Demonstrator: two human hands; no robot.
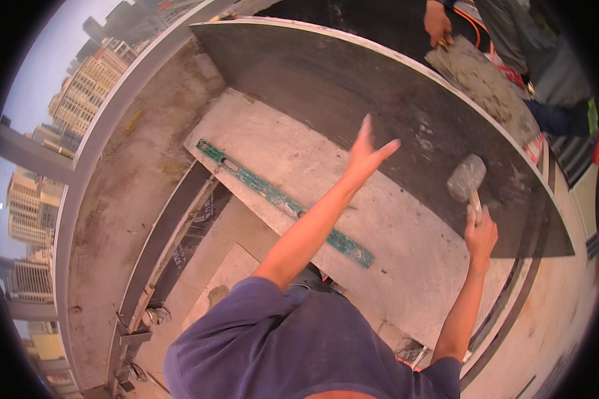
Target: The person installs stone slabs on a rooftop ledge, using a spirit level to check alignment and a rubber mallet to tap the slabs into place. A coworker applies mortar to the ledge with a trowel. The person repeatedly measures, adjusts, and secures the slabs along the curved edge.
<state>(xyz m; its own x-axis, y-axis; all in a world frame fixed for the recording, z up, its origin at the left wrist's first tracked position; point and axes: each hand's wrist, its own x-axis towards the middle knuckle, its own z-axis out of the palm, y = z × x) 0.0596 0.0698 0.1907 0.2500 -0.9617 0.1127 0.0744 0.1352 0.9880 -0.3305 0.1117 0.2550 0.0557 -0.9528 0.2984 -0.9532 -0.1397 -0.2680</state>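
My right hand [480,234] is closed around the handle of a mallet [466,178] with a grey, worn head. The mallet head is up in front of the dark upright slab [299,86], at its right part; whether it touches the slab I cannot tell. With fingers spread, my left hand [368,156] reaches toward the same slab, holding nothing, and contact is unclear. Under my left forearm a long green spirit level [266,189] lies on the pale stone slab [406,226], partly hidden by the arm.
Beyond the dark slab, another person's hand [438,25] is at a board [486,86] heaped with grey mortar. On the left runs a concrete ledge [123,193] beside a metal frame [66,233], with tall buildings [93,86] outside. A gap with dark sheeting lies below the ledge.
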